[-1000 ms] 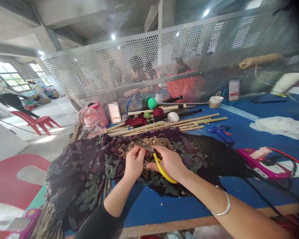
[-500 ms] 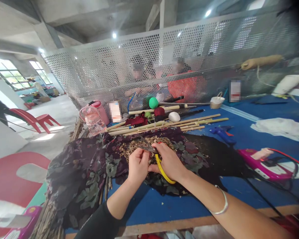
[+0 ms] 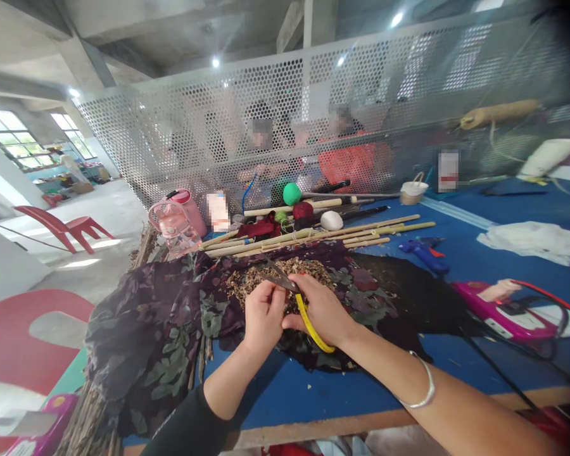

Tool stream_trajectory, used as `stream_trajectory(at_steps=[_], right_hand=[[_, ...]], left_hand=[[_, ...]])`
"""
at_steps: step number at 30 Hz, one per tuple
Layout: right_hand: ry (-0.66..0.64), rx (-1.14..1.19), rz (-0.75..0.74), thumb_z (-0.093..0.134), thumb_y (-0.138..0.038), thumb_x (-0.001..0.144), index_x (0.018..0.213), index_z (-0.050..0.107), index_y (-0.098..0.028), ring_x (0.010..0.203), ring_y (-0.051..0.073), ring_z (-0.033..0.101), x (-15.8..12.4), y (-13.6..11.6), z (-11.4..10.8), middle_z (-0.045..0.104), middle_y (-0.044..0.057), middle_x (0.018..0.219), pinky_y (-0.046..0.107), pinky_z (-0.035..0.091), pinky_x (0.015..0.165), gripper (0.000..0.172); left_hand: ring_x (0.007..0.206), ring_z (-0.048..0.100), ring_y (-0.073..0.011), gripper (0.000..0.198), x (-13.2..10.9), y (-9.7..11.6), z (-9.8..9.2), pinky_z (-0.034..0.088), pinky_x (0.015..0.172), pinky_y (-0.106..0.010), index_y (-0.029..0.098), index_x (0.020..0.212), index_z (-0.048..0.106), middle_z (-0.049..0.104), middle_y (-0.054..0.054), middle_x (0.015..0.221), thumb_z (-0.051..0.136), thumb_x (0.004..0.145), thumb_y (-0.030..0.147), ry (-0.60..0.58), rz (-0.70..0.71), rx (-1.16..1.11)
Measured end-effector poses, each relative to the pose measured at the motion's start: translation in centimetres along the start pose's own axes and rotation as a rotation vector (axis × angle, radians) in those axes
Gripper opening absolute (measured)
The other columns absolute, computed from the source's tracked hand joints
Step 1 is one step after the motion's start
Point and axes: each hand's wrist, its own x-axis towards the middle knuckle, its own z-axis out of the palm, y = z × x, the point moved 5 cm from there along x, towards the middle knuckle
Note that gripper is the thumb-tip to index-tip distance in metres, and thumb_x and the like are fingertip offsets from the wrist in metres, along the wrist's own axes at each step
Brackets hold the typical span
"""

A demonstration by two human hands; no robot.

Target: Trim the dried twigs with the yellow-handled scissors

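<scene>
My right hand [image 3: 323, 311] is closed round the yellow handle of a pair of scissors [image 3: 304, 316]. The dark blades point up and left, spread apart, over a heap of brown dried plant bits [image 3: 251, 282]. Close beside the blades, my left hand [image 3: 265, 316] has its thumb and fingers pinched together; whatever they hold is too small or hidden to make out. The heap rests on a dark floral cloth [image 3: 171, 354] spread across the blue table [image 3: 275, 405].
Bamboo sticks [image 3: 384, 225], yarn balls such as a green one [image 3: 292, 193], and a pink bottle [image 3: 190, 215] lie or stand behind the cloth. To the right are a blue glue gun [image 3: 425, 253] and a magenta device [image 3: 517, 316]. A perforated metal screen [image 3: 194, 126] rises behind, with people beyond.
Both hands and the scissors stay nearly in place over the heap. The whole view has shifted very slightly.
</scene>
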Motion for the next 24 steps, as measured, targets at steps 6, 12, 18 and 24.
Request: stream_trajectory(at_steps=[6, 12, 18, 24], right_hand=[[-0.019, 0.01, 0.036, 0.063, -0.051, 0.069, 0.106, 0.052, -0.019, 0.084, 0.023, 0.06, 0.12, -0.03, -0.07, 0.062, 0.008, 0.094, 0.031, 0.045, 0.072, 0.05], [-0.042, -0.056, 0.037, 0.062, -0.051, 0.07, 0.111, 0.05, -0.019, 0.088, 0.023, 0.06, 0.11, -0.15, -0.26, 0.062, 0.007, 0.096, 0.031, 0.045, 0.073, 0.053], [-0.026, -0.123, 0.032, 0.065, -0.051, 0.066, 0.116, 0.047, -0.018, 0.097, 0.025, 0.057, 0.02, 0.09, -0.13, 0.059, 0.011, 0.104, 0.036, 0.045, 0.082, 0.063], [-0.033, -0.03, 0.039, 0.061, -0.048, 0.072, 0.108, 0.053, -0.021, 0.086, 0.022, 0.06, 0.05, 0.0, -0.4, 0.064, 0.007, 0.094, 0.03, 0.046, 0.071, 0.046]], left_hand=[[0.054, 0.04, -0.0091, 0.028, 0.08, 0.22, -0.26, 0.031, 0.051, -0.02, 0.016, 0.065, 0.053, 0.045, 0.003, 0.057, 0.043, 0.084, 0.035, 0.009, -0.01, 0.008], [0.056, 0.043, -0.0094, 0.027, 0.23, -0.32, -0.34, 0.034, 0.053, -0.02, 0.016, 0.067, 0.054, 0.049, 0.002, 0.059, 0.044, 0.083, 0.035, 0.035, -0.037, -0.041], [0.061, 0.047, -0.0104, 0.025, 0.25, -0.48, -0.2, 0.037, 0.057, -0.02, 0.016, 0.074, 0.058, 0.056, 0.0, 0.066, 0.044, 0.083, 0.034, 0.014, -0.04, -0.051], [0.057, 0.044, -0.0099, 0.026, 0.31, -0.18, -0.42, 0.034, 0.053, -0.02, 0.017, 0.067, 0.054, 0.051, 0.002, 0.06, 0.043, 0.083, 0.034, 0.015, -0.024, -0.011]])
